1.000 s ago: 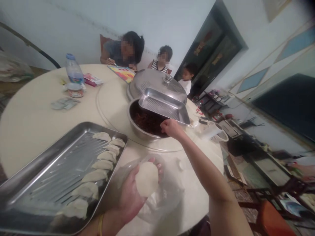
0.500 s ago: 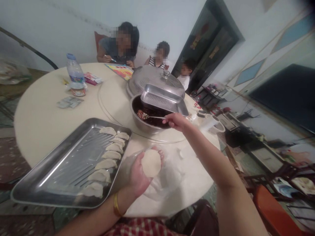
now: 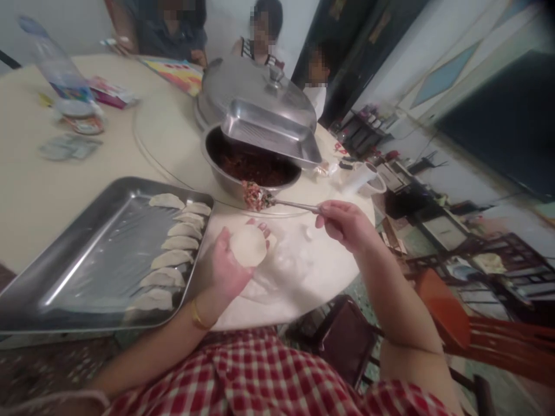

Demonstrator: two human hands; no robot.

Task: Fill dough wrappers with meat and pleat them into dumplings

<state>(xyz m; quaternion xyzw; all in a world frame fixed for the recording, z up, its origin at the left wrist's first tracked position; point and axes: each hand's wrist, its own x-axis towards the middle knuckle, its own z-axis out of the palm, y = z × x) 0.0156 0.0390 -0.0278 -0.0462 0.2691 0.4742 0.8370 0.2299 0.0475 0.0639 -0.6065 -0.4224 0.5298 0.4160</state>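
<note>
Steel, dull and scuffed, makes up the tray (image 3: pixel 87 254) at the left of the round bench (image 3: pixel 34 190), and a row of folded dumplings (image 3: pixel 171 260) lies along its right side. Behind it, further back on the bench, stand a plastic bottle (image 3: pixel 56 75) and a small jar (image 3: pixel 84 121). Just beside the tray's right edge, the left hand (image 3: pixel 225 266) is cupped palm up, with a round dough wrapper (image 3: pixel 248 245) lying flat across its fingers. Above the wrapper hangs the loaded bowl of a spoon (image 3: pixel 260 197) (heaped with reddish chopped filling), just in front of the rim of a metal basin (image 3: pixel 251 173) of the same dark filling. A second tray (image 3: pixel 269 133) leans over the basin, against a domed lid (image 3: pixel 255 89) behind. Further right, the right hand (image 3: pixel 347 222) pinches the end of the spoon's handle between thumb and fingertips. A white cup (image 3: pixel 359 176) stands near the bench's right edge.
</note>
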